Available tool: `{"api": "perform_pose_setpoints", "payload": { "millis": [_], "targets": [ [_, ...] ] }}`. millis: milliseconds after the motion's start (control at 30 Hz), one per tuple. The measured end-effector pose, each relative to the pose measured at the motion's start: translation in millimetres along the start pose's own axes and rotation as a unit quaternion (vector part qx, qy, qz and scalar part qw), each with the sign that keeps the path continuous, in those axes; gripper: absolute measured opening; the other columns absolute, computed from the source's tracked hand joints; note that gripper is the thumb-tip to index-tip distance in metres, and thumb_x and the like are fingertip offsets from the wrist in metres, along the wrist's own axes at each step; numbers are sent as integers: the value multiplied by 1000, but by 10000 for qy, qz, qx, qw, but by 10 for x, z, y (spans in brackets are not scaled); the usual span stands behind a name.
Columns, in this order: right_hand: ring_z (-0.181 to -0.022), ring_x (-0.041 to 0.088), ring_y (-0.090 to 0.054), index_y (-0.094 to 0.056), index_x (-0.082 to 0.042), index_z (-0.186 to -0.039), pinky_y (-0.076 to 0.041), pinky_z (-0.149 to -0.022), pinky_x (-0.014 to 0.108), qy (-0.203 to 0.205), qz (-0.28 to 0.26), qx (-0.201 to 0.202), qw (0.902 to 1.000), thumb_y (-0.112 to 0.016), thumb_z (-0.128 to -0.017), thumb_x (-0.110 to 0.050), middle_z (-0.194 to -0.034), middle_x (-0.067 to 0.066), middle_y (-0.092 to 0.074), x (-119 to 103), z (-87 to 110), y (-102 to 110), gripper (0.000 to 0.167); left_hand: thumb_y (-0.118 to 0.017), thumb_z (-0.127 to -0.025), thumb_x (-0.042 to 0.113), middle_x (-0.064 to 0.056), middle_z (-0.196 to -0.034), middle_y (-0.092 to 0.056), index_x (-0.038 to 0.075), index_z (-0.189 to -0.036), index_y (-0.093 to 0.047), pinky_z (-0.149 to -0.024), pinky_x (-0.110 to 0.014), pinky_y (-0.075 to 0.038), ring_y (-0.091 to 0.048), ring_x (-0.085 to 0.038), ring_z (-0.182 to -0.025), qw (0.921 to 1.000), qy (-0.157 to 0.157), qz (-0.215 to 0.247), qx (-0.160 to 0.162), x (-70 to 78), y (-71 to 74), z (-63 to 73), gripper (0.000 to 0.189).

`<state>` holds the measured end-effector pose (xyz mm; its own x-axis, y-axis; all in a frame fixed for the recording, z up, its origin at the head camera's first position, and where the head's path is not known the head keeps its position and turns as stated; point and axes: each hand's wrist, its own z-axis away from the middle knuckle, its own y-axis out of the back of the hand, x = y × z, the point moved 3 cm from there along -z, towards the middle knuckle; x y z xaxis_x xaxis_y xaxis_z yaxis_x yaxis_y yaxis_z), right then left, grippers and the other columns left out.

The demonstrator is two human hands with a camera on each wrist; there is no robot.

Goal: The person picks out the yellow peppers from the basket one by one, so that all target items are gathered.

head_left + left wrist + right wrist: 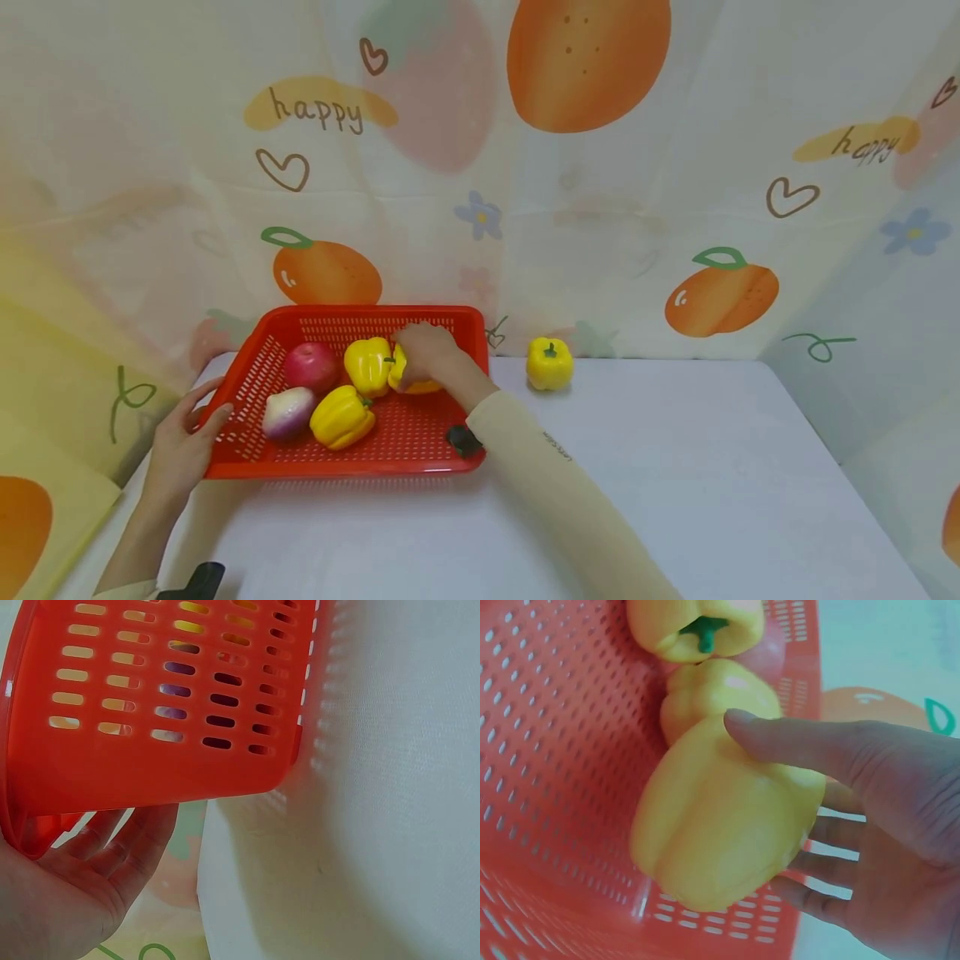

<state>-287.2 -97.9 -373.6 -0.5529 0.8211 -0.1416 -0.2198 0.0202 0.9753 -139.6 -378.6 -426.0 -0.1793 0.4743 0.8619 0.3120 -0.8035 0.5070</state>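
Note:
A red slotted plastic basket (pixel 337 468) stands on the table, tilted slightly in the head view. My left hand (pixel 180 442) grips its left rim, with fingers on the basket's outer side (pixel 127 855). Inside the basket, my right hand (pixel 429 352) holds a yellow bell pepper (pixel 712 825), thumb on top and fingers round its far side. Touching or very near it is another yellow bell pepper (pixel 367 367), and a third (pixel 341 418) lies in front. To their left are a red round fruit (pixel 311 367) and a purple-and-white turnip-like vegetable (pixel 288 412).
One more yellow bell pepper (pixel 550 364) sits on the white table (pixel 675 467), right of the basket by the back edge. A fruit-printed cloth (pixel 585 217) hangs behind the table and along its sides. Dark devices (pixel 198 582) show near both wrists.

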Motion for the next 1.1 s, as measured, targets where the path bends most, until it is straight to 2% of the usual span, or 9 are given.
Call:
{"api": "perform_pose_setpoints", "payload": {
  "millis": [100,267,367,500,667,867,1100],
  "targets": [
    [-112,17,-53,-55,-18,-138,-48,-94,33,54,-201,70,9998,-84,-76,-38,-126,-2,-60,-4,64,74,72,-51,-101,37,-29,-125,-52,23,-152,-37,-59,-26,-57,-60,2,-72,10000,-25,-23,23,4,9,-1,55],
    [-107,14,-51,-53,-19,-141,-48,-93,31,180,-731,214,9969,-84,-76,-32,-127,-2,-56,13,175,187,73,-52,-101,37,-17,-118,-58,23,-152,-38,-60,-25,-56,-59,3,-72,10000,1,-36,43,0,9,4,55],
    [-106,14,-52,-54,-18,-139,-49,-91,29,366,-824,405,9951,-82,-77,-30,-127,-1,-55,50,250,263,69,-52,-101,37,-25,-122,-56,23,-152,-37,-60,-24,-56,-59,4,-73,10000,28,-18,30,-8,-3,9,55],
    [-104,14,-52,-55,-17,-135,-50,-87,28,497,-1030,668,9912,-81,-77,-30,-126,0,-54,131,367,368,65,-50,-101,37,-36,-134,-45,24,-153,-35,-60,-23,-55,-57,6,-72,10000,87,33,-8,-16,-12,15,56],
    [-110,15,-52,-52,-15,-135,-48,-94,30,495,-1526,932,9826,-82,-76,-30,-131,1,-53,277,513,441,68,-49,-101,39,-38,-137,-42,24,-154,-32,-60,-21,-55,-54,9,-73,9999,155,39,-66,-12,-15,18,57],
    [-122,17,-49,-47,-13,-142,-43,-103,35,585,-1697,1331,9747,-81,-78,-30,-139,1,-51,454,681,485,74,-49,-101,40,-38,-138,-41,23,-155,-31,-60,-20,-54,-53,9,-72,9997,225,35,-78,-14,-25,12,58],
    [-122,20,-46,-51,-15,-140,-42,-104,39,481,-1858,1669,9671,-81,-78,-28,-137,1,-53,690,875,544,70,-48,-101,40,-37,-138,-42,23,-155,-31,-60,-21,-55,-53,8,-72,9997,241,5,-75,-19,-29,8,59]
  ]
}}
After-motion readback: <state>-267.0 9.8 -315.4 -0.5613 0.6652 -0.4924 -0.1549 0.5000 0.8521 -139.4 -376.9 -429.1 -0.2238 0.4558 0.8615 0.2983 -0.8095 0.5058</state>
